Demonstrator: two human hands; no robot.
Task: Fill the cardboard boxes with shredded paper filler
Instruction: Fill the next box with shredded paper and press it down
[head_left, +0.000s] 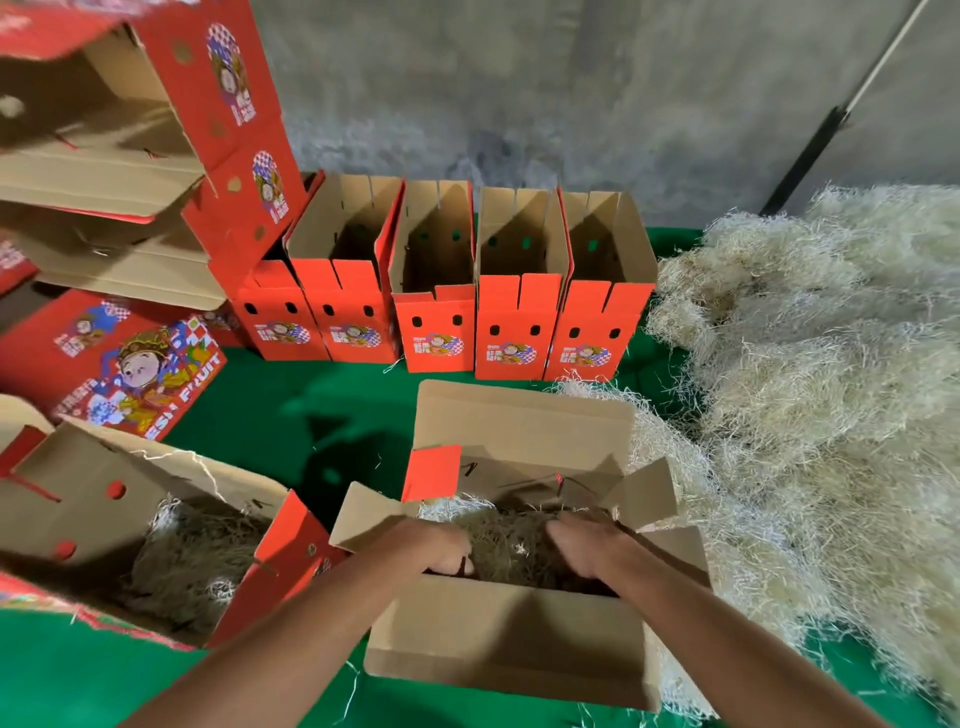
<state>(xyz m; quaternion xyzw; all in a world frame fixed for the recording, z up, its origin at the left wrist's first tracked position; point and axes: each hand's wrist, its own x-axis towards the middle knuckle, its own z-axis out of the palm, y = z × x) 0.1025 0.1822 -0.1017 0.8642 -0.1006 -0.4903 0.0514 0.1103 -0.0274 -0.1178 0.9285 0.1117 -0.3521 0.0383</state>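
Down near the bottom of the view, an open cardboard box (511, 631) sits on the green mat (291, 405) with shredded paper (506, 540) inside it. Both hands are in the box: the left hand (441, 548) and the right hand (584, 551) have their fingers curled down into the paper, gripping it. Just left lies a second box (93, 509) holding paper. Behind stands a row of open red boxes (434, 332). A big pile of loose paper (821, 374) spreads along the right

Left hand (441, 545), right hand (587, 551) pressing shredded paper (511, 540) inside open box (511, 634)
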